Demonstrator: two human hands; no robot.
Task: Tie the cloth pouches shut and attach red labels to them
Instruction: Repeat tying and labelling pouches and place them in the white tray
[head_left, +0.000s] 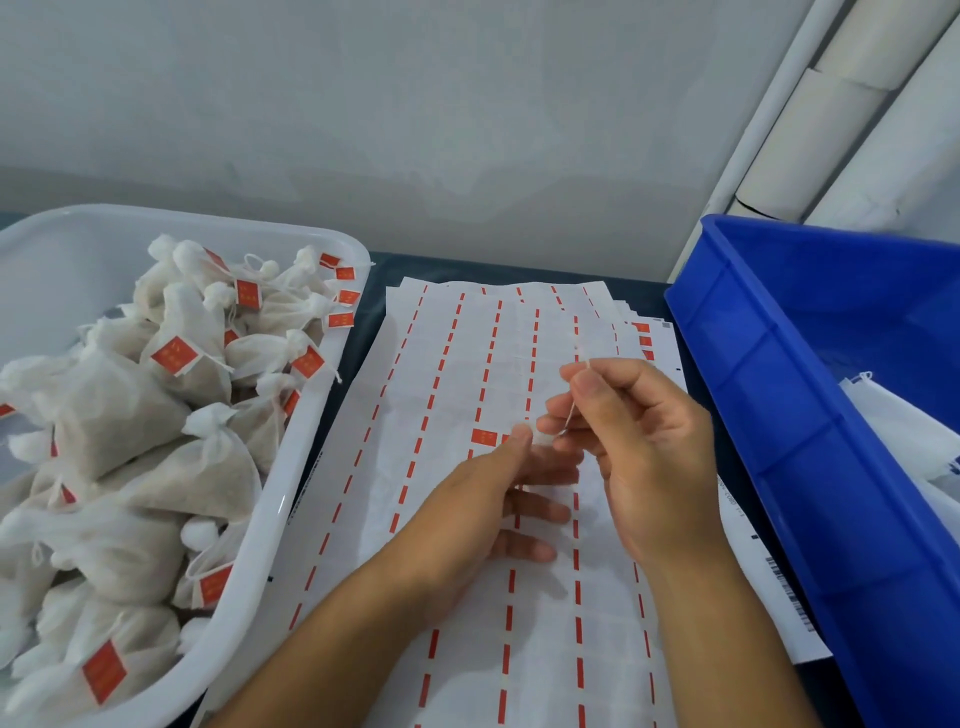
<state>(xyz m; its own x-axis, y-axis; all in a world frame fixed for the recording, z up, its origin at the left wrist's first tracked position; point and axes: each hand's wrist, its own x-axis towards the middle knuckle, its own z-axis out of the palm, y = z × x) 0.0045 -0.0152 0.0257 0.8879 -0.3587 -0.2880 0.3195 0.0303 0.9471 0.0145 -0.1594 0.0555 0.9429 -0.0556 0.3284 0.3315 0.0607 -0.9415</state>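
Over the label sheet (467, 519), right hand (644, 447) pinches a thin white string (571, 410). Left hand (483, 509) lies released, fingers straight, thumb beside one red label (483, 436). Finished pouches (119, 410) fill the white tub (291, 467).

Tub (332, 332) of tied pouches (119, 410) at left, label sheets (467, 364) in the middle, bin (810, 395) at right

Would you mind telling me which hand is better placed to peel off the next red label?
Left, probably: the left hand lies open beside the red label, while the right hand pinches a string.
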